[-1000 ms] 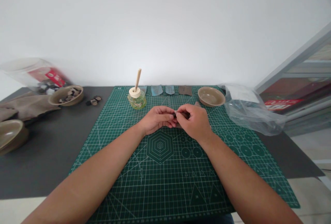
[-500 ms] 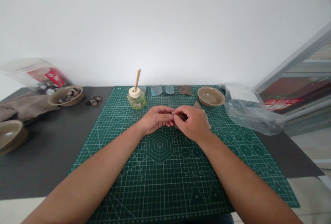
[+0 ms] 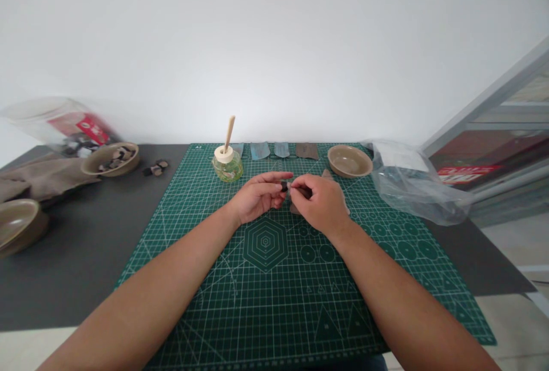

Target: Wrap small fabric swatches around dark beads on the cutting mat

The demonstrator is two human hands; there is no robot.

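Above the middle of the green cutting mat (image 3: 193, 302), my left hand (image 3: 257, 196) pinches a small dark piece (image 3: 284, 186) between thumb and fingers, with the index finger stretched out over it. Right beside it, my right hand (image 3: 319, 199) is closed, its thumb and index fingertips meeting close to that piece. Something dark brown (image 3: 305, 191) shows inside the right hand's curled fingers; its kind is unclear. Under the right hand lies a brownish cloth-like scrap (image 3: 327, 175), mostly covered.
A glass jar (image 3: 228, 170) with a wooden stick in its lid stands behind my left hand. Blue and brown patches (image 3: 307, 150) line the mat's back edge. An empty bowl (image 3: 350, 162) and plastic bag (image 3: 416, 182) are right; a bowl of small pieces (image 3: 110, 168) is left.
My fingertips have drawn slightly apart, and the dark piece in my left hand now shows. My left index finger has straightened. The things around have not moved.
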